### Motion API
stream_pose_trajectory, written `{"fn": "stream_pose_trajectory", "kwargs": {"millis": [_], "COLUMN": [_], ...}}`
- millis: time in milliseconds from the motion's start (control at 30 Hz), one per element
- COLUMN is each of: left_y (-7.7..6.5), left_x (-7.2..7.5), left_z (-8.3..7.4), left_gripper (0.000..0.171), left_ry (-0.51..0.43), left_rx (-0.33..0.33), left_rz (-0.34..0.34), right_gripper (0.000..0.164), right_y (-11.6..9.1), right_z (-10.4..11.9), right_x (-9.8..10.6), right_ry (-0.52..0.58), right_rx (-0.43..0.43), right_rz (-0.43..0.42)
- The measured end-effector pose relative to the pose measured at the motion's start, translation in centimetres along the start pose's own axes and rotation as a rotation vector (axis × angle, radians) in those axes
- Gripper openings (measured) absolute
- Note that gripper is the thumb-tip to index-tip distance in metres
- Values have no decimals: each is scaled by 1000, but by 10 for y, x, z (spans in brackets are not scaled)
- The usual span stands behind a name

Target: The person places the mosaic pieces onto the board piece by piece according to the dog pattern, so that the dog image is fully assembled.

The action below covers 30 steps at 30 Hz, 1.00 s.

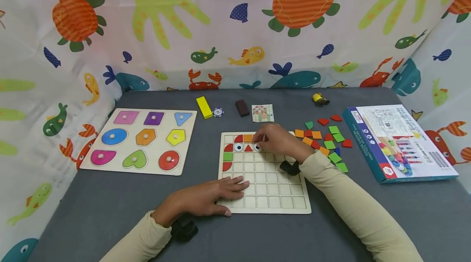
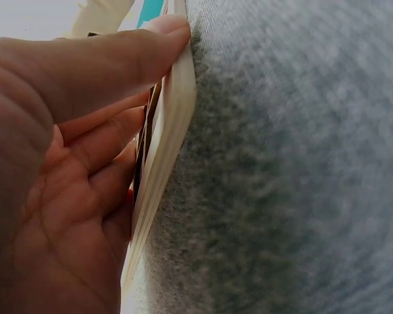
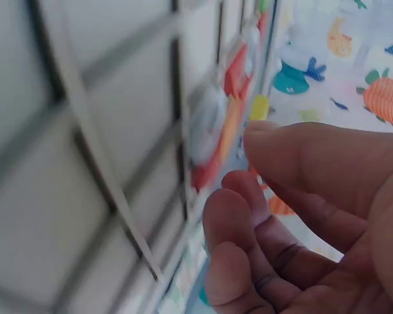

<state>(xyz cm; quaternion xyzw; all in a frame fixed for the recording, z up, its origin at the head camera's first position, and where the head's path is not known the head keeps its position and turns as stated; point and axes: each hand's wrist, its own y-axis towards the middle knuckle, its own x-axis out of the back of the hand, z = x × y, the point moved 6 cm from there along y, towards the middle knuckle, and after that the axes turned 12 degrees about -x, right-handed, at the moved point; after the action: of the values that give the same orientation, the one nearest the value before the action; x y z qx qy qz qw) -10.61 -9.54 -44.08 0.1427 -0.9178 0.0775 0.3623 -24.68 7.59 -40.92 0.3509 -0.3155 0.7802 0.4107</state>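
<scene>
A wooden grid board [image 1: 257, 202] lies in front of me. Red, orange and green tiles and two eye tiles [image 1: 238, 147] sit in its upper left cells, with a green tile [image 1: 227, 156] in the left column. My left hand [image 1: 206, 198] rests on the board's lower left, fingers extended; in the left wrist view its thumb [image 2: 144, 55] lies at the board's edge. My right hand [image 1: 276, 141] is over the top rows, partly covering them. In the right wrist view its fingers [image 3: 229, 216] bend toward the thumb, a gap between, beside a red tile [image 3: 206, 173].
Loose coloured tiles [image 1: 334, 157] lie right of the board. A shape puzzle [image 1: 125, 139] is at left, a box [image 1: 401, 141] at right. Behind the board lie a picture card [image 1: 263, 113], a dark brown block [image 1: 242, 108], a yellow block [image 1: 204, 107], a patterned disc [image 1: 218, 112] and a small yellow-and-black toy [image 1: 320, 99].
</scene>
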Motion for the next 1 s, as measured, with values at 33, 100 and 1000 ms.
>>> {"fn": "stream_pose_trajectory", "kwargs": {"millis": [33, 100, 1000], "left_y": [0, -1, 0], "left_x": [0, 0, -2], "left_z": [0, 1, 0], "left_gripper": [60, 60, 61], "left_ry": [-3, -1, 6], "left_rx": [2, 5, 4], "left_rz": [-1, 0, -10], "right_gripper": [17, 20, 19], "right_y": [0, -2, -36], "right_z": [-2, -8, -122], "right_x": [4, 13, 60], "right_ry": [8, 26, -102], "right_rx": [-12, -41, -217], "right_rz": [-1, -11, -86]}}
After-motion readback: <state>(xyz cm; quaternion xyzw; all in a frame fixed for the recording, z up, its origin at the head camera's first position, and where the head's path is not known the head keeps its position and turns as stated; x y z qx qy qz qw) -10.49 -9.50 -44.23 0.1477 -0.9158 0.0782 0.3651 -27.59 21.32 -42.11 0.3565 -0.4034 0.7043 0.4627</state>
